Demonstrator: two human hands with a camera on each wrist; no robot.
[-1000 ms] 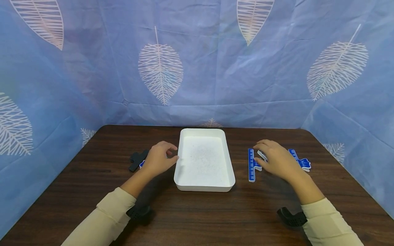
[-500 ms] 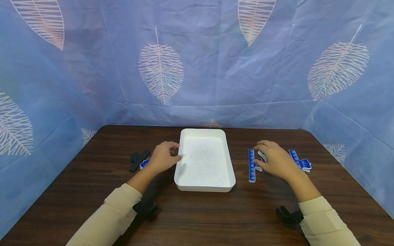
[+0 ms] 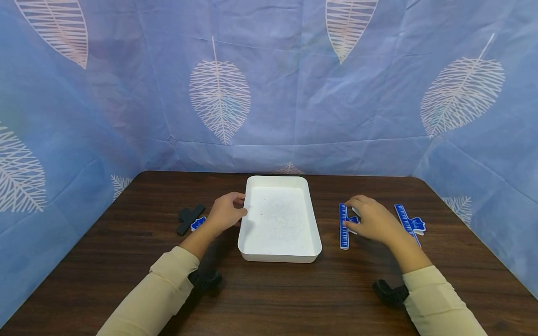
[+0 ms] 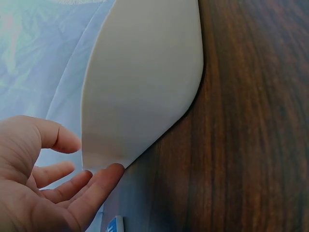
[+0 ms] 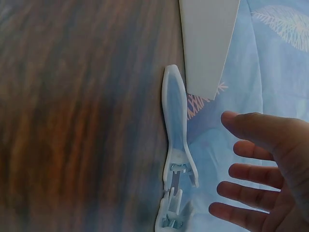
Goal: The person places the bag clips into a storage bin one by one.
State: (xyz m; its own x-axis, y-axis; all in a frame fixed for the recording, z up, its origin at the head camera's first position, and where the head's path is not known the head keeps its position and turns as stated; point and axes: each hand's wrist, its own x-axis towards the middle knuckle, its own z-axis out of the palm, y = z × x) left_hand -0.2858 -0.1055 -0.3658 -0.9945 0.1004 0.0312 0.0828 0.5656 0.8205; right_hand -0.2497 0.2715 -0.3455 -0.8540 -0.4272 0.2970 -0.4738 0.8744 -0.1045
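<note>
A person's left hand [image 3: 225, 212] rests relaxed, fingertips touching the outer left wall of a white tray [image 3: 253, 255] at the middle of the dark tabletop [image 3: 269, 298]. The right hand [image 3: 371, 221] hovers with fingers spread and holding nothing, over a blue ruler-marked clip [image 3: 344, 226] just right of the tray. A clean pickup likely calls for pinching the clip by its handle end. The tray holds no objects, only faint specks. Another blue clip [image 3: 408, 221] and a black clip [image 3: 189, 217] lie nearby.

Both forearms in cream sleeves reach toward twelve o'clock. The left hand [image 3: 224, 212] has loosely curled, relaxed fingers; the right hand [image 3: 371, 221] spreads its fingers [image 5: 251, 150], palm down.
</note>
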